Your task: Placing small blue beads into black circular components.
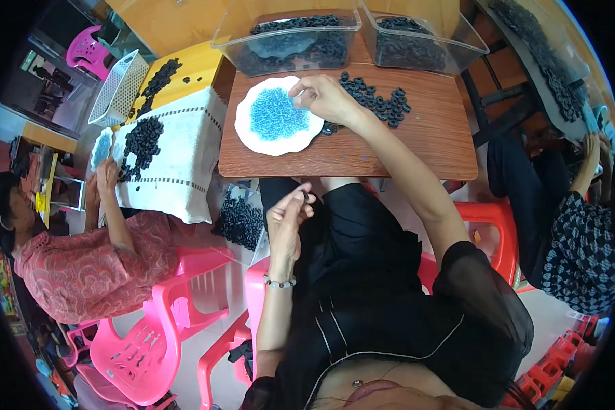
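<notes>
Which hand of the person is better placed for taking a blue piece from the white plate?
Probably the right hand: it is at the white plate, by the blue pieces. The left hand is short of the near edge of the table, seemingly pinching a small dark piece.

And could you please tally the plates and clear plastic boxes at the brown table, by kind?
White plate: 1
Clear plastic boxes: 2
Total: 3
The blue beads and black rings are too many to count reliably.

Wkshop, prob.; parts bins (pixel 236 52), worktables (pixel 417 152), co-workers (pixel 96 277)
</notes>
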{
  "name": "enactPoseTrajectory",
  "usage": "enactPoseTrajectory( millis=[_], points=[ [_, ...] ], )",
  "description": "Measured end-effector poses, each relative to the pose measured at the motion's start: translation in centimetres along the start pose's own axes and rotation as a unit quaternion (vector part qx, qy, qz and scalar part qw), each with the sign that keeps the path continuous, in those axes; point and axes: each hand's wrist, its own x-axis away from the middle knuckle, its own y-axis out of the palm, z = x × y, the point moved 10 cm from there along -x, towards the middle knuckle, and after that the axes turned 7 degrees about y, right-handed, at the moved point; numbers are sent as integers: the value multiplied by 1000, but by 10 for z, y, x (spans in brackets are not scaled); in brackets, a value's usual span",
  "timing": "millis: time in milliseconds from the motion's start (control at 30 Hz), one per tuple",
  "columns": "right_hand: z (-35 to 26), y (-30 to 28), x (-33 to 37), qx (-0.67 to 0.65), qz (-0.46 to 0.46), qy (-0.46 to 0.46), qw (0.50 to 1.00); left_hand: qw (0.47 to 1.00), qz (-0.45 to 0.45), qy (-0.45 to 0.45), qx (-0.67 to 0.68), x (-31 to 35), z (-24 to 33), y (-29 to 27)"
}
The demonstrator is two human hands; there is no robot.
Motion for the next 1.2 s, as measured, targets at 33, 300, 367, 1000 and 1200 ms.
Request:
enactPoseTrajectory(
  millis=[33, 300, 367, 1000, 1200],
  points=[
    [-2, 1, 2, 0, -3, -2, 1000, 999, 4, 34, -16, -7, 11, -1],
    [-32, 4, 30, -120, -38, 18, 992, 987, 41, 134, -80, -51, 67, 6],
    [-49, 2, 45, -147, -36, -16, 988, 985, 34, 144, -92, -48, 68, 8],
    [-84, 3, 126, -108, -85, 19, 990, 968, -71, 223, -92, 3, 69, 43],
    [-85, -1, 136, -122, -61, 12, 991, 978, -80, 68, 178, 5, 46, 43]
  ],
)
